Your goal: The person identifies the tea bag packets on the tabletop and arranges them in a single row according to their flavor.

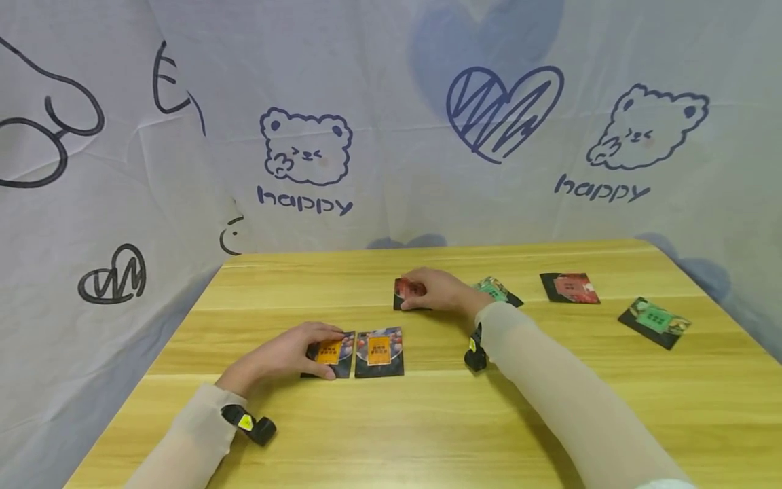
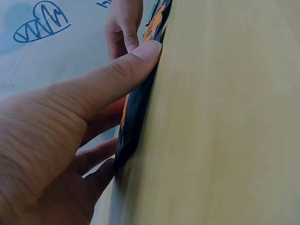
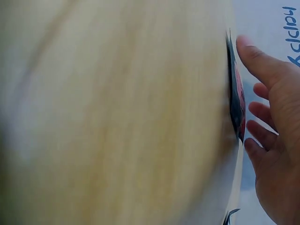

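My left hand (image 1: pixel 298 350) grips a flat black packet with an orange label (image 1: pixel 330 352) at the left of the table. In the left wrist view, the thumb lies on this packet's (image 2: pixel 136 117) near edge and fingertips meet its lower side. A second orange-labelled packet (image 1: pixel 379 352) lies right beside it, a narrow gap between. Farther back, my right hand (image 1: pixel 441 292) is over a red-labelled packet (image 1: pixel 408 293), partly covering it. From the right wrist, small gaps show between the spread, loosely bent fingers (image 3: pixel 260 112) and that packet (image 3: pixel 237 98).
Behind my right wrist lies a green-labelled packet (image 1: pixel 497 291), partly hidden. Another red-labelled packet (image 1: pixel 571 288) and a tilted green-labelled packet (image 1: pixel 655 322) lie at the right. The wooden table (image 1: pixel 427 428) ends at a printed cloth backdrop (image 1: pixel 391 136).
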The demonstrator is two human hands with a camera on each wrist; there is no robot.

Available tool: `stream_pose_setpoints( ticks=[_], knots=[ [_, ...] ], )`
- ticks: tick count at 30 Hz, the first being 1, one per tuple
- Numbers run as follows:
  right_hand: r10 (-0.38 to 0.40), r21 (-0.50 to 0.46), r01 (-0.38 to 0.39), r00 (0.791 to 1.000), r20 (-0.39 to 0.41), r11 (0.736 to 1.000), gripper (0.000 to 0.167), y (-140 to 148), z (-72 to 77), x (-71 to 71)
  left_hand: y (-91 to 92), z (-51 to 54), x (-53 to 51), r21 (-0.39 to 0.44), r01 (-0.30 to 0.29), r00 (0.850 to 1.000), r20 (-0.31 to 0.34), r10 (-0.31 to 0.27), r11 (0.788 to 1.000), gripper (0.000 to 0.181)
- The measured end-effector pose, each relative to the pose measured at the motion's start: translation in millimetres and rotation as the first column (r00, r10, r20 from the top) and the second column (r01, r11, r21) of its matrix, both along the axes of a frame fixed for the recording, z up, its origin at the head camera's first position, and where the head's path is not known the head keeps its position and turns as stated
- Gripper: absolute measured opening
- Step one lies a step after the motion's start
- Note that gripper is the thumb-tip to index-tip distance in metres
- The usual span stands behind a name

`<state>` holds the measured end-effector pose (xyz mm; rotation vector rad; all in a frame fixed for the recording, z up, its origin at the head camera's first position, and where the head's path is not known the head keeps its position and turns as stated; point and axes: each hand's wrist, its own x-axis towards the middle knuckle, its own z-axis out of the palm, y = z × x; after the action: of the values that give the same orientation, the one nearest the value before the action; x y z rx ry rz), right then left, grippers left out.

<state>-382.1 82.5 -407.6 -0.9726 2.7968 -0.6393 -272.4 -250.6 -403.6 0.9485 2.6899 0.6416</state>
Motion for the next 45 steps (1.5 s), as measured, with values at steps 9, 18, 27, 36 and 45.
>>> stream_pose_setpoints(
  ticks=[9,18,27,36,45],
  knots=[
    [0.019,0.105,-0.013,0.998,-0.052,0.994,0.066,-1,3.8,3.2,1.5,1.2,0.8,0.004,0.003,1.0,0.0,-0.003,1.0,0.077],
    [0.032,0.141,-0.022,0.997,-0.071,0.99,0.057,-1,2.8,4.4,1.9,0.9,0.9,0.007,0.005,1.0,0.007,-0.005,1.0,0.078],
    [0.054,0.125,-0.048,0.997,-0.046,0.991,0.057,3,10.0,15.8,2.2,-0.8,0.6,0.003,-0.011,1.0,0.012,0.011,1.0,0.079],
    [0.084,0.098,-0.083,0.996,-0.004,0.992,0.055,11,11.6,28.6,4.0,1.7,2.1,-0.005,0.007,1.0,-0.004,-0.007,1.0,0.077],
    [0.074,0.075,-0.073,0.997,-0.002,0.994,0.054,18,10.9,43.5,5.3,4.1,3.5,-0.024,-0.002,1.0,-0.022,0.001,1.0,0.078]
  ],
)
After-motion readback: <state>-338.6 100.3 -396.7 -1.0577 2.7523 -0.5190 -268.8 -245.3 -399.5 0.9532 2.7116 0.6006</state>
